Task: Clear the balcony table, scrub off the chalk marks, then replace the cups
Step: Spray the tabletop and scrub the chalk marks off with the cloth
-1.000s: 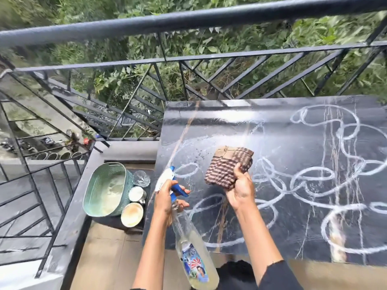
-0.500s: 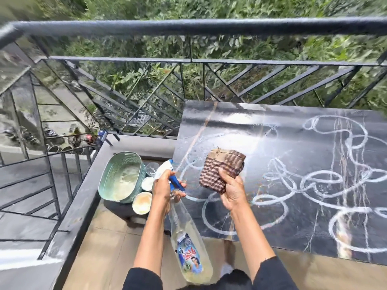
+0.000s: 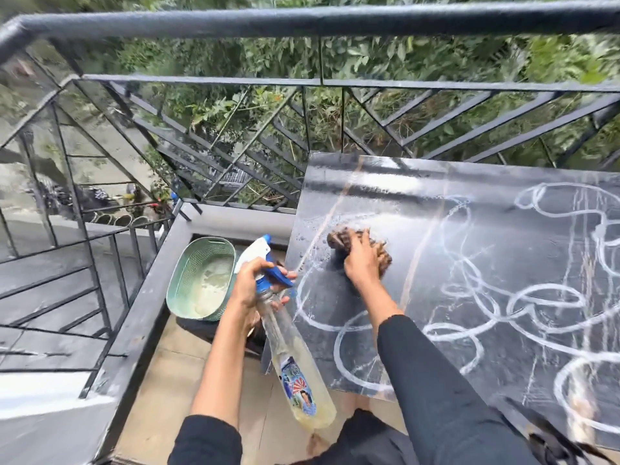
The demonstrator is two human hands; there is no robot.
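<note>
Our right grip (image 3: 364, 261) grasps the wadded cloth (image 3: 339, 239), pressing it on the wet worktop (image 3: 419, 182); left grip (image 3: 250, 285) clenched round the spray bottle (image 3: 295, 364). The chalk marks (image 3: 469, 293) run right of and nearer than the right grip. We judge: firm overlapping strokes toward them, respraying where loops look dry.

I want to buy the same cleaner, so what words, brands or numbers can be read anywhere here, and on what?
No text here can be read.
On the spray bottle label: colourful print with a picture, lettering too blurred to read.
The chalk marks on the table: loops and scribbles, no letters or numbers.
The cloth: striped pattern only, no text.
No other writing shows.
</note>
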